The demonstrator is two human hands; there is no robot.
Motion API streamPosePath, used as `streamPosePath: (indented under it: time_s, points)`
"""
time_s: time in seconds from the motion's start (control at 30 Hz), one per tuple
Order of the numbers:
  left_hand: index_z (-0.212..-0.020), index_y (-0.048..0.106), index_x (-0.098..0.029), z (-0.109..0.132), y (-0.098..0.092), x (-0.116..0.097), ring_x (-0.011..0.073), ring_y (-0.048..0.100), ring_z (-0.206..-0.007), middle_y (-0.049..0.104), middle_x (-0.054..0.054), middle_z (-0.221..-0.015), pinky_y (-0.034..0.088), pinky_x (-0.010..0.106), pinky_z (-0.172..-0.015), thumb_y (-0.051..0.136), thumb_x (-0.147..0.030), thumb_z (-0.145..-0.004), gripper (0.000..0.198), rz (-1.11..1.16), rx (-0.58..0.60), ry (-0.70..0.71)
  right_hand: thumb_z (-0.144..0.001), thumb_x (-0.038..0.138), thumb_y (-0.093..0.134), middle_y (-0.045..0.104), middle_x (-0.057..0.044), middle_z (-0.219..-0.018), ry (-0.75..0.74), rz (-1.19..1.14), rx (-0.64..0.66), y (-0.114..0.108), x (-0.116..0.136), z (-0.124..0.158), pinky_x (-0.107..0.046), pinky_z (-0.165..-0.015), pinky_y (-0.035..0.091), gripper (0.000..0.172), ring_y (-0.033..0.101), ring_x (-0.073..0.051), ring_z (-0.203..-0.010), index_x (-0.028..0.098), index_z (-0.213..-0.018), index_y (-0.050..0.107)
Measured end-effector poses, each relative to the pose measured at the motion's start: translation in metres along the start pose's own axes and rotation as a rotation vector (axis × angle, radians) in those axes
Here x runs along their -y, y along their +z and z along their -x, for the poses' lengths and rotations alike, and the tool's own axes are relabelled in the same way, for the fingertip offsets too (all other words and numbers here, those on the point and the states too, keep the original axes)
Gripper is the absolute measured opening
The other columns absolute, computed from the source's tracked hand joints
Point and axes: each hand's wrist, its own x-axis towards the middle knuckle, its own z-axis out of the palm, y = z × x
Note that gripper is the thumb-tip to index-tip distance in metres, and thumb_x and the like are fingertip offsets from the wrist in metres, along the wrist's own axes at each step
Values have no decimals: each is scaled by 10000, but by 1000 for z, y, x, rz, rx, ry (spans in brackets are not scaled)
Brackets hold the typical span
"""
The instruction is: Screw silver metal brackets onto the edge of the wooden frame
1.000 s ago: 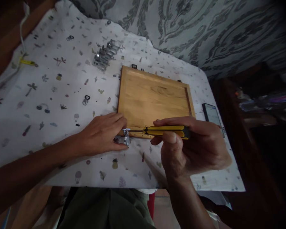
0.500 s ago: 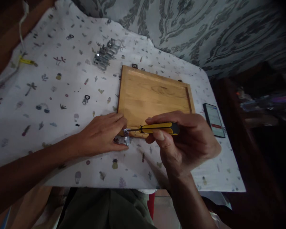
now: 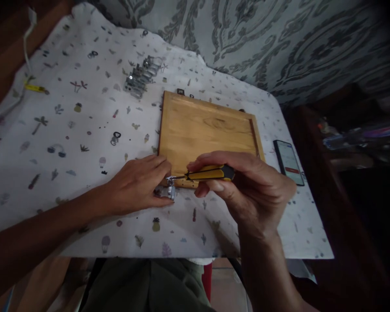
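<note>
A framed wooden panel [image 3: 211, 125] lies flat on the cloth. At its near left corner my left hand [image 3: 143, 184] is closed around a metal cabinet hinge [image 3: 171, 190], fingers on the panel's edge and thumb low on the hinge. My right hand [image 3: 250, 190] grips a yellow-and-black screwdriver [image 3: 209, 173] between thumb and fingers. The screwdriver lies nearly level, its shaft pointing left with the tip at the hinge. Whatever screw the tip meets is too small to make out, and my left fingers partly cover the hinge.
Several similar metal hinges [image 3: 141, 78] lie in a row toward the back. A phone [image 3: 288, 162] rests right of the panel. Near the left edge is a yellow object [image 3: 35, 88] beside a white cord [image 3: 26, 47]. A patterned wall covering [image 3: 247, 39] rises behind the printed tablecloth [image 3: 84, 173].
My right hand has rolled the screwdriver's handle and shifted slightly left with it. The left hand stays on the hinge and panel; the whole view has moved a little.
</note>
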Motion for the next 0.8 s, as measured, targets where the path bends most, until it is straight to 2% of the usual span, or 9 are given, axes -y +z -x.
streamPosePath:
  time_s: [0.1,0.2,0.4,0.57,0.8]
  points:
    - [-1027,560,-188,0,0,1,254,606,-995,621,44,-1041,462,348,-758,724,-403,-843,328,-3,-23,14,-899,281,757,790,22,-934,-47,114,-79,3,-2,2,-246,-511,594,212,677,-118,-538,320,-1106,741]
    - [-1001,549,-181,0,0,1,251,606,-958,609,42,-1000,440,343,-725,729,-407,-841,329,-16,-34,29,-902,305,749,789,14,-909,-61,211,-104,5,-2,4,-299,-561,617,154,681,-145,-534,318,-1055,739]
    - [-965,522,-191,1,0,0,233,598,-915,597,34,-978,427,331,-711,728,-404,-847,319,-14,-49,50,-896,297,756,779,17,-900,-63,231,-135,8,-2,6,-300,-591,617,161,673,-140,-547,303,-1055,726]
    - [-967,510,-203,0,1,1,228,594,-915,600,26,-982,425,327,-707,707,-392,-850,296,-20,-56,53,-870,251,784,768,29,-887,-89,238,-155,11,-1,5,-289,-543,578,193,676,-139,-581,287,-1051,728]
    - [-936,490,-212,1,0,1,226,600,-922,604,27,-988,432,325,-707,697,-402,-852,294,-17,-49,45,-885,337,769,763,34,-839,-77,305,-234,18,0,6,-307,-498,576,153,658,-148,-504,326,-1030,722]
